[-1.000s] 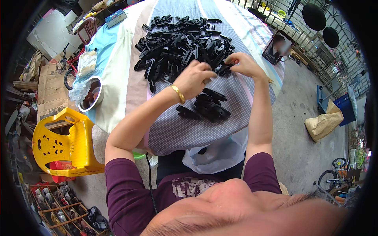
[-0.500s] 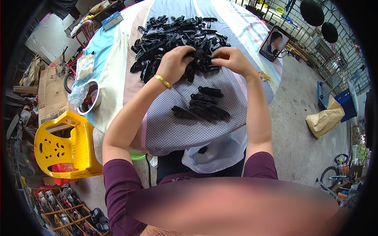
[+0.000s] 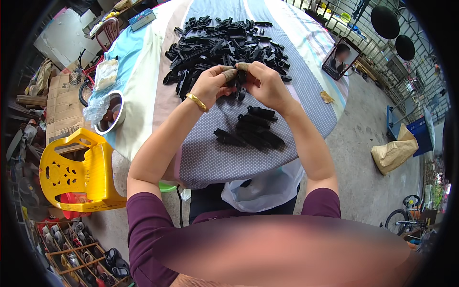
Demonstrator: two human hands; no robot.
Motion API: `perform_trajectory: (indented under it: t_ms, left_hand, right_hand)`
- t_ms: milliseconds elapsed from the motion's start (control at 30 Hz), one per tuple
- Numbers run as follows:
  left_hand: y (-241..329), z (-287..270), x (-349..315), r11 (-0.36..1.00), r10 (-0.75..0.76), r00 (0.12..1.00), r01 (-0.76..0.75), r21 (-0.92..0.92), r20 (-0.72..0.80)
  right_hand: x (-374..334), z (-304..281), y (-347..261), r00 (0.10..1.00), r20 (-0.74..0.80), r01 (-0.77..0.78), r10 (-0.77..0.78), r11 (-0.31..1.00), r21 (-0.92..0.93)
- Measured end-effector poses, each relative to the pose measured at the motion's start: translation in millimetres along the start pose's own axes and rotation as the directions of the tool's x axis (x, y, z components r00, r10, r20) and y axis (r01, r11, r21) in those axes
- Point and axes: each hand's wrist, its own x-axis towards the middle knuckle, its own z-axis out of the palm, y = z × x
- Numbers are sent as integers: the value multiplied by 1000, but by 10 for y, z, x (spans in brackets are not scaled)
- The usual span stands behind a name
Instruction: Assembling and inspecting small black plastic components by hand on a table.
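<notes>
Both hands meet over the near edge of a heap of small black elongated pieces [image 3: 215,43], which look like plastic clips. My left hand [image 3: 213,83], with a gold bangle at the wrist, is closed in a pinch on a dark piece. My right hand [image 3: 268,88] pinches at the same spot from the other side. Tan wraps cover some fingertips. A black piece [image 3: 241,92] shows below the fingers; its exact shape is partly hidden. Closer to me, several black pieces [image 3: 258,125] lie side by side in a small group on the dotted grey cloth [image 3: 205,165].
A phone [image 3: 340,58] stands at the table's right edge, near a dry brown scrap [image 3: 326,97]. On the left are a white bowl [image 3: 120,117], a yellow plastic chair [image 3: 98,177] and a cardboard sheet [image 3: 60,110]. A white plastic bag [image 3: 263,189] hangs at my lap.
My hands have come together from apart, the right one moving left and slightly nearer to me. Their fingertips now meet at a black piece. The small group lies as before.
</notes>
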Motion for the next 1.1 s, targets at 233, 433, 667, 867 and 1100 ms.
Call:
perform_trajectory:
  t_ms: [233,433,667,867,1100]
  left_hand:
    - [16,98,-76,998,0,997,4,60,-72]
    - [31,113,-136,885,169,985,-164,435,26]
    - [121,130,-208,476,484,851,-453,754,206]
    - [64,79,-181,476,532,822,-488,732,202]
    - [149,140,-228,700,278,959,-237,674,48]
  right_hand:
    - [26,-20,-16,948,-69,239,-311,840,-487]
    - [-12,38,-66,950,26,272,-312,783,-559]
    - [20,-30,75,974,-85,184,-212,950,-252]
    - [6,-140,118,954,261,-209,147,951,228]
    - [-7,-116,126,985,80,-169,155,963,212]
